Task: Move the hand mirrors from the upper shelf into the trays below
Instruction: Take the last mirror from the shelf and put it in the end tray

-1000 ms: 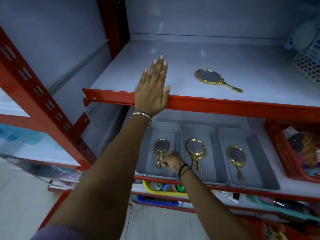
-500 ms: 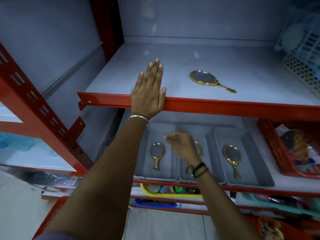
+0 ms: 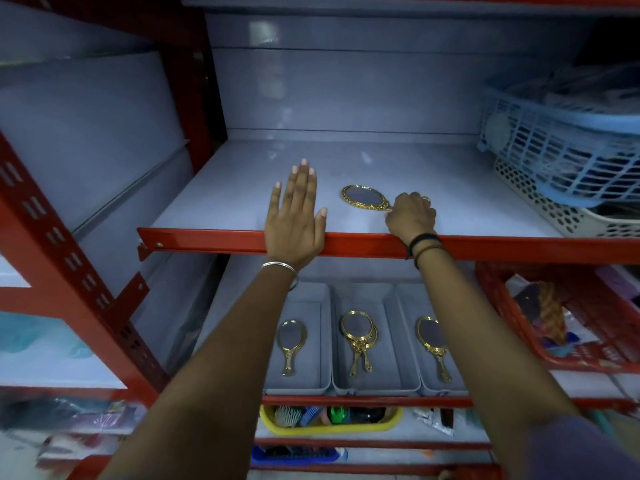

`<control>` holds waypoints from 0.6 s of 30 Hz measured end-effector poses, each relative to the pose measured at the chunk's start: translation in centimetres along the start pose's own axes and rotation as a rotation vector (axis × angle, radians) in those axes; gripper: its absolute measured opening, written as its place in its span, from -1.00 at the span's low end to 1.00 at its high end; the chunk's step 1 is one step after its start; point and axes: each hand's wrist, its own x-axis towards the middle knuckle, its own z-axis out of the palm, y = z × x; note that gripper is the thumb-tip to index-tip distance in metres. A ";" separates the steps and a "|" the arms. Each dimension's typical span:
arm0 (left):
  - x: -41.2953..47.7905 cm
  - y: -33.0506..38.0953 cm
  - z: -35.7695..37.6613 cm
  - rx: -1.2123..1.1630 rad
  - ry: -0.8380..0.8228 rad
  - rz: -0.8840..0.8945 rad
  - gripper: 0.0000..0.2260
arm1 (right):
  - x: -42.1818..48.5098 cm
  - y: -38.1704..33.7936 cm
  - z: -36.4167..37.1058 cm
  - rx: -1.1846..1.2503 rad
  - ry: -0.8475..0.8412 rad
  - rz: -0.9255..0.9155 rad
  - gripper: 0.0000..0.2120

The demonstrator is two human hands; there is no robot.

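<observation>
One gold-framed hand mirror (image 3: 364, 197) lies flat on the grey upper shelf (image 3: 221, 206). My right hand (image 3: 410, 216) is curled over its handle, which the fingers hide. Flat on the shelf's front edge, left of the mirror, rests my left hand (image 3: 296, 220) with fingers spread. Below stand three grey trays. The left tray (image 3: 323, 341) holds one mirror (image 3: 291, 344). In the middle tray (image 3: 391, 344) two mirrors (image 3: 358, 337) lie stacked. The right tray (image 3: 410, 327) holds one mirror (image 3: 431, 342), partly behind my right forearm.
A blue slatted basket (image 3: 557, 157) and a white perforated basket (image 3: 561, 209) fill the upper shelf's right end. A red basket (image 3: 588, 355) of items stands right of the trays. A yellow bin (image 3: 329, 424) sits one shelf lower. Red uprights (image 3: 72, 265) frame the left.
My right hand left the mirror in the left tray, rose up to the upper shelf and closed over the last mirror's handle. My left hand stayed on the shelf edge.
</observation>
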 end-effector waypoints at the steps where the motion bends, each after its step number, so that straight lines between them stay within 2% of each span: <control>1: 0.4 0.9 0.0 -0.010 0.001 0.005 -0.43 | 0.0 -0.3 -0.1 -0.029 0.006 -0.010 -0.73; 4: 1.0 2.7 0.3 -0.024 0.004 0.009 -0.43 | 0.1 -1.0 -0.4 -0.120 0.021 -0.017 -0.72; 7: 1.1 2.7 0.8 -0.023 0.007 -0.002 -0.42 | 0.5 -1.4 -0.3 -0.174 -0.039 0.015 -0.68; 11: 1.1 2.6 0.8 -0.016 0.001 -0.001 -0.41 | 1.1 -1.3 -0.3 -0.151 -0.087 0.051 -0.68; 13: 1.1 2.6 0.8 -0.016 -0.003 -0.004 -0.41 | 1.1 -1.0 -0.7 -0.064 -0.137 0.078 -0.74; 15: 1.1 2.6 0.7 -0.013 -0.003 -0.004 -0.41 | 1.6 -0.1 -1.2 0.095 -0.192 0.067 -0.97; 18: 1.1 2.7 0.7 -0.019 -0.008 -0.005 -0.40 | 1.8 1.5 -2.2 0.464 -0.238 0.036 -0.84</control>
